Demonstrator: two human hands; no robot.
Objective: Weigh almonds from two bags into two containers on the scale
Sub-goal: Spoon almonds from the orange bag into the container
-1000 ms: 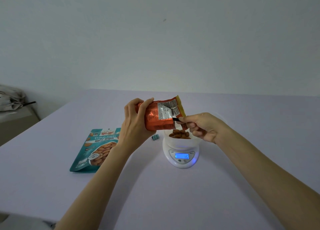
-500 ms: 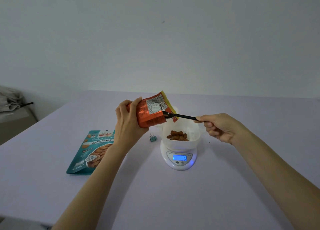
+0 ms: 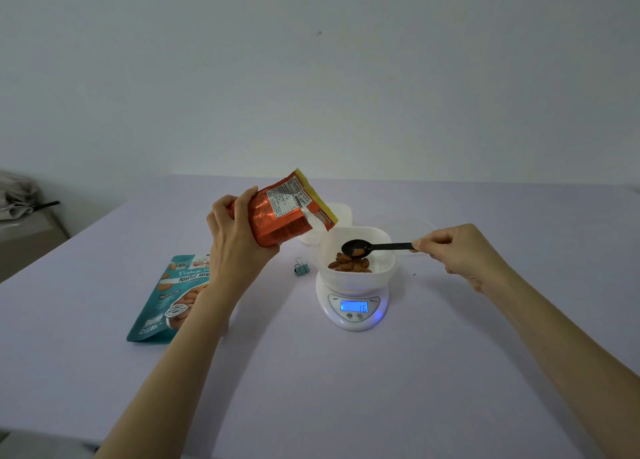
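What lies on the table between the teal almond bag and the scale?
A blue-green binder clip lies there, apart from both the teal bag and the scale, in the head view.

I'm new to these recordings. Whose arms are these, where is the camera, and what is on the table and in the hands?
There is no machine here. A person works with bare hands and wears the camera on their head. It looks forward and down, so both arms reach in from the bottom edge.

The left hand grips a tilted orange bag. The right hand pinches a black spoon with an almond or two in it. The spoon is over a white container that holds almonds and sits on a small lit scale.

The table also holds a teal almond bag, a binder clip and a second container further back.
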